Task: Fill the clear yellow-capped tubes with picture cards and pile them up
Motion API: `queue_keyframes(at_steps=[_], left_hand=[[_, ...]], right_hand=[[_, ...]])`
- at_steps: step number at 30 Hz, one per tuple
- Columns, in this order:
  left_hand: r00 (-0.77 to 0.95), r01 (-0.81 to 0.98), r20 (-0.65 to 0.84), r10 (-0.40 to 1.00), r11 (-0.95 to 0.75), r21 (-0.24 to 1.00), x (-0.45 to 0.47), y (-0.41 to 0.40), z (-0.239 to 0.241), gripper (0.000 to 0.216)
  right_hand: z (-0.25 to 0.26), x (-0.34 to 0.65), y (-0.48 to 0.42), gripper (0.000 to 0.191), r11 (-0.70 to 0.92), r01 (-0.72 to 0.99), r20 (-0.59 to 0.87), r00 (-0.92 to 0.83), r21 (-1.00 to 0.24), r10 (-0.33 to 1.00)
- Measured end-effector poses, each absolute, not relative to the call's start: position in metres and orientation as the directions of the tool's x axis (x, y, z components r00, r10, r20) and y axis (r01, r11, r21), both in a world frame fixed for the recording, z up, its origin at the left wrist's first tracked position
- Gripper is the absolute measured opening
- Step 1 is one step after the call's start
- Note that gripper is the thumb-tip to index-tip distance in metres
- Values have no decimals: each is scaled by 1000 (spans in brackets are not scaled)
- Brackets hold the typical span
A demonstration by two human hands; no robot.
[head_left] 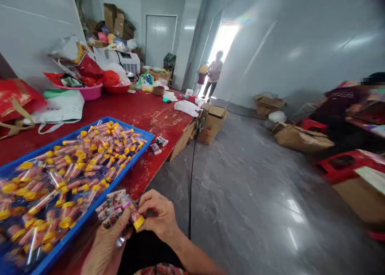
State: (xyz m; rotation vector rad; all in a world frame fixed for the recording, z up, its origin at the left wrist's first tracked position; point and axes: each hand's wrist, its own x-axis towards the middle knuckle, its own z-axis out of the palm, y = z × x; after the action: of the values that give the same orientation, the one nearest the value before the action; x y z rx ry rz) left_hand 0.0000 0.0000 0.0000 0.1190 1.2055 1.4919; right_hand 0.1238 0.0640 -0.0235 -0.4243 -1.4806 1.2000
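My left hand (106,245) is closed around a small bundle of wrapped packets (112,207) at the near edge of the red table (144,114). My right hand (159,215) pinches a yellow-capped tube (136,219) against that bundle. A blue tray (42,148) just left of my hands is heaped with several clear-wrapped tubes with yellow caps (90,158). Two small loose packets (159,144) lie on the table beyond the tray's far corner.
Red bags (15,98), a white bag (60,106), a pink basin (88,91) and clutter fill the table's far end. Cardboard boxes (212,122) and red stools (343,164) stand on the grey floor. A seated person (345,106) is at right; two people (210,76) stand by the bright doorway.
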Motion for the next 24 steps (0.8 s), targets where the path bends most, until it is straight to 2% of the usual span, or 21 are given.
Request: queue_keyframes(at_steps=[4,8,11,18,24], left_hand=[[-338,-665,-504,795,177,726,10,-6,5,39],[-381,-654,-492,783,147,742,14,-9,7,42],[-393,-648,-499,772,152,746,13,-10,7,39],[-398,-671,-532,747,158,725,2,-14,11,40],[-408,-646,-496,766,141,750,4,-19,15,40]], right_hand=[[-21,120,60,31,480,-310,551,-206,-820,808],[-21,121,57,22,662,-199,691,-173,-722,702],[-24,121,57,20,727,-170,747,-157,-665,647],[-16,121,58,21,739,-171,746,-317,-652,585],[-9,118,41,21,870,110,845,-209,-480,493]])
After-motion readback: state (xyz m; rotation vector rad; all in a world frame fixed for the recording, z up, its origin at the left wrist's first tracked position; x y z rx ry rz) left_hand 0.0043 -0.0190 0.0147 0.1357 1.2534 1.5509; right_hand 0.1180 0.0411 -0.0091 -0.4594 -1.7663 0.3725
